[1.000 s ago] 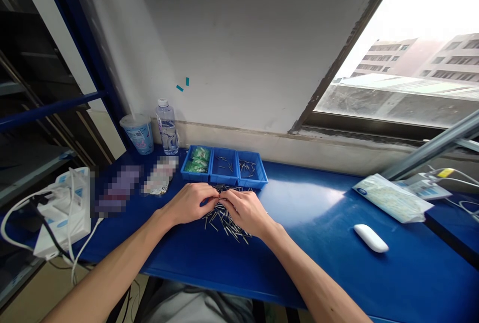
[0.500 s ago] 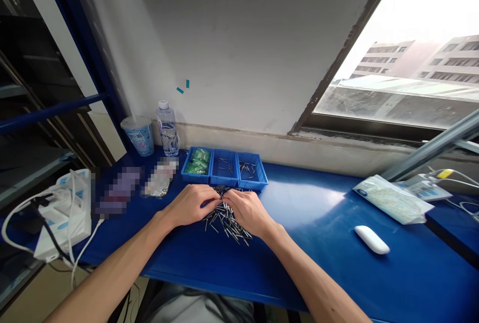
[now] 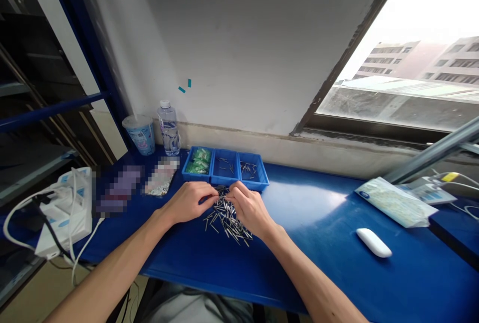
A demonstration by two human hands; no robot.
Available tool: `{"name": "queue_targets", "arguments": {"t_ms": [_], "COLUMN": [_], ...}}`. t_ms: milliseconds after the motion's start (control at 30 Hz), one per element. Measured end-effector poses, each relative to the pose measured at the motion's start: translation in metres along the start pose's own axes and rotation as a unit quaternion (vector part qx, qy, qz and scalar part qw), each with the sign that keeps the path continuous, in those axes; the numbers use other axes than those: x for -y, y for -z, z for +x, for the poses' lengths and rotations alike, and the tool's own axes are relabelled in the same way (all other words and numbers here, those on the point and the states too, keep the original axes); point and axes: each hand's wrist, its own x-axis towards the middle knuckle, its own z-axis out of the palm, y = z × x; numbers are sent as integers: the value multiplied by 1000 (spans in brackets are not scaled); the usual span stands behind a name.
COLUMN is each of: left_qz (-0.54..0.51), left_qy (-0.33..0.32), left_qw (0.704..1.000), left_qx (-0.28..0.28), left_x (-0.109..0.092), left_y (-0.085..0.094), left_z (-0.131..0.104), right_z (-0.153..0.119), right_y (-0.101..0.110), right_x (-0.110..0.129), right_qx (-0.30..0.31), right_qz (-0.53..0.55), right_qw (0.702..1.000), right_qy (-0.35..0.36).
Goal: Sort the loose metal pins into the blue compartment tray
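Observation:
A loose pile of thin metal pins [image 3: 230, 223] lies on the blue table, in front of three joined blue trays. My left hand [image 3: 192, 201] is at the pile's left edge, thumb and fingers pinched together; what it may hold is too small to make out. Over the right side of the pile, my right hand [image 3: 247, 206] has its fingertips closed, with any held item hidden. The left tray [image 3: 196, 177] holds green packets [image 3: 199, 160]. A few pins lie in the middle tray [image 3: 223, 179] and several in the right tray [image 3: 255, 185].
A water bottle [image 3: 169, 131] and a lidded cup [image 3: 140, 135] stand at the back left. Power strips with cables [image 3: 71, 213] lie at the far left. On the right are a white oval case [image 3: 373, 242] and a plastic packet [image 3: 394, 202].
My hands have parted slightly; the fingertips, close together before, now have a small gap between them. The view has shifted a little.

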Motion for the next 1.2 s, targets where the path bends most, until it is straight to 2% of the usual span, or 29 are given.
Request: {"name": "queue_targets", "arguments": {"t_ms": [267,433,567,733,900,1067,1200], "left_qz": [2,22,0,-11,-15,0,10], "left_qy": [-11,-37,-15,4,1,-1,-8], "left_qw": [1000,999,1000,1000,999,999,998], "left_qx": [7,29,5,-19,-31,-44,-62], "left_x": [-3,-6,-7,-7,-5,-4,-3], "left_y": [-5,-12,-7,2,1,1,0], "left_z": [-1,-1,0,0,-1,-1,-1], "right_z": [0,1,2,3,1,1,2], "right_y": [-6,-11,-7,2,5,4,2], "right_x": [5,9,8,5,3,2,2], "right_qx": [39,32,19,5,-33,-24,13], "right_qz": [13,22,49,109,62,41,27], "right_qw": [998,997,996,993,998,999,999], "right_qy": [-46,-72,-78,-41,-6,-16,-38]}}
